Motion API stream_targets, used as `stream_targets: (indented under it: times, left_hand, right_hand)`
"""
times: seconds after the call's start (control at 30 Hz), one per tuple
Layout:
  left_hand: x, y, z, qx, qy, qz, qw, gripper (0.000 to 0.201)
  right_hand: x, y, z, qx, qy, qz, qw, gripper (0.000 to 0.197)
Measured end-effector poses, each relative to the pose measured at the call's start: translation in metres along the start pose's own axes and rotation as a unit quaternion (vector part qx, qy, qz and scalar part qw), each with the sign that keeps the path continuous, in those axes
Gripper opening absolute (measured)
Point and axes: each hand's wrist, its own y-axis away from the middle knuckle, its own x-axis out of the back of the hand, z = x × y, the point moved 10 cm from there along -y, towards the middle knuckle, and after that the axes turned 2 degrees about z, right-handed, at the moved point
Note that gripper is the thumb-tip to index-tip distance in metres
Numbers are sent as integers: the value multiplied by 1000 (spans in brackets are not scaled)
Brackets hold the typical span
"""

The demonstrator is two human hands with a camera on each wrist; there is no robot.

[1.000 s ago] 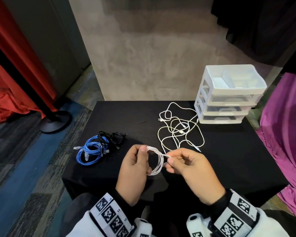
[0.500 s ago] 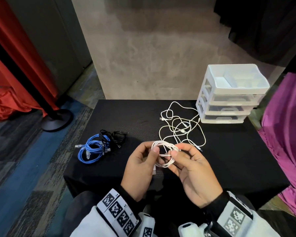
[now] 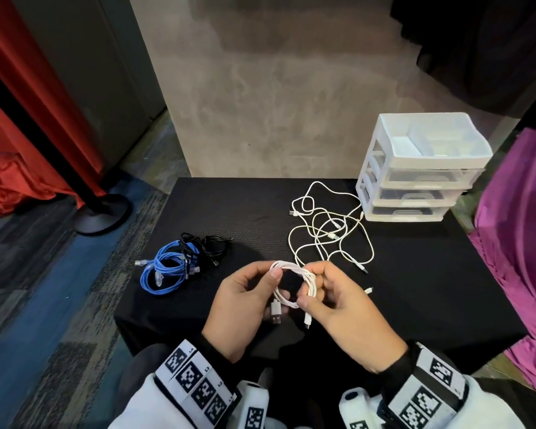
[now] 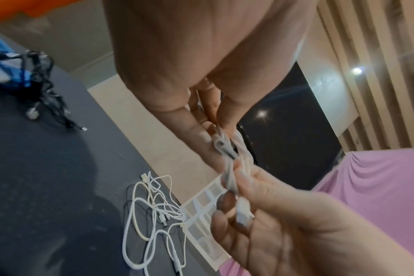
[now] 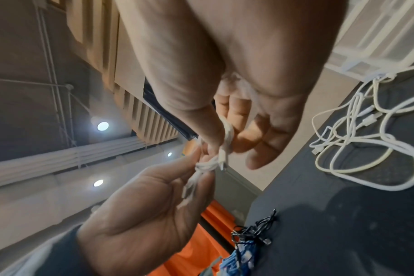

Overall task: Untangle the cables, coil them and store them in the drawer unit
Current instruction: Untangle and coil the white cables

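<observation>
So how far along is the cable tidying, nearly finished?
Not nearly. In hand: both the left hand and right hand hold one coiled white USB cable. Left: the loose white cables and the blue and black bundle lie on the table. The drawer unit has all drawers shut; nothing visibly stored.

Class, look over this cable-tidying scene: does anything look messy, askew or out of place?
Yes. Loose white cables sprawl in tangled loops beside the drawer unit, and blue and black cables lie knotted together. Only the white coil in both hands is neat. All drawers are shut.
</observation>
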Motion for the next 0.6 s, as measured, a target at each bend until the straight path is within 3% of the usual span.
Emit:
stream_targets:
  times: [0.17, 0.3, 0.37, 0.5, 0.6]
  left_hand:
    - [13, -2, -20, 53, 49, 25, 997, 17]
    - [24, -7, -45, 116, 79, 17, 990, 20]
    - [30, -9, -55, 129, 75, 17, 989, 20]
    - [62, -29, -62, 108, 4, 100, 989, 17]
    - [111, -56, -63, 96, -11, 198, 975, 14]
  right_hand:
    - [-4, -8, 27, -75, -71, -25, 994, 20]
    - [-19, -8, 30, -86, -122, -87, 985, 21]
    - [-20, -12, 42, -99, -125, -78, 984, 21]
    - [-22, -24, 80, -113, -27, -66, 991, 28]
    - [5, -34, 103, -106, 89, -4, 990, 27]
